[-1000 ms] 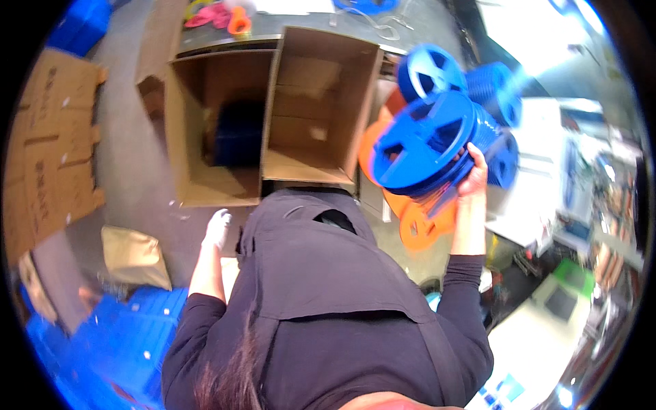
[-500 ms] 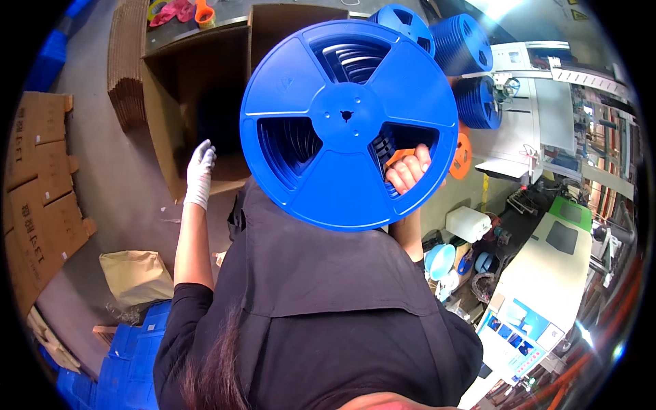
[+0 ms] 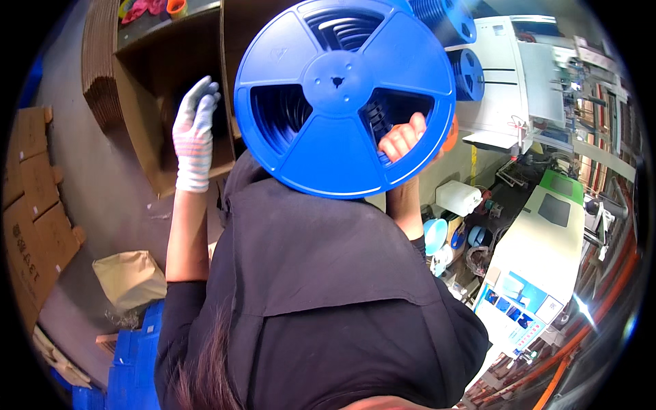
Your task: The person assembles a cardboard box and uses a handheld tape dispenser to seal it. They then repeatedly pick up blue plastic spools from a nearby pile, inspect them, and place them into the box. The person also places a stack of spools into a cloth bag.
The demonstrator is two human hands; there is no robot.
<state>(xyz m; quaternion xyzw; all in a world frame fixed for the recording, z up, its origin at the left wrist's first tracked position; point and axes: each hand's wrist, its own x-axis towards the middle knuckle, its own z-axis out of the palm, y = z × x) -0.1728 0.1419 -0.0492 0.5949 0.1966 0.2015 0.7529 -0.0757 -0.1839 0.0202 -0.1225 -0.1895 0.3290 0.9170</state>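
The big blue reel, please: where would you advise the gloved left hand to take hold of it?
Probably the blue reel at a spoke beside the open window left of the hub, fingers hooked through from the left rim. The right hand already grips that way through the right window; the left hand is free.

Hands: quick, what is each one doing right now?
Left hand: gloved, open, holding nothing, by the cardboard box.
Right hand: closed on the blue reel.

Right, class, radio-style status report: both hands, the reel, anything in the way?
Right hand gripping blue reel, fingers through a spoke opening. Left hand, gloved, open, reaching toward cardboard box. Reel blocks the view ahead.
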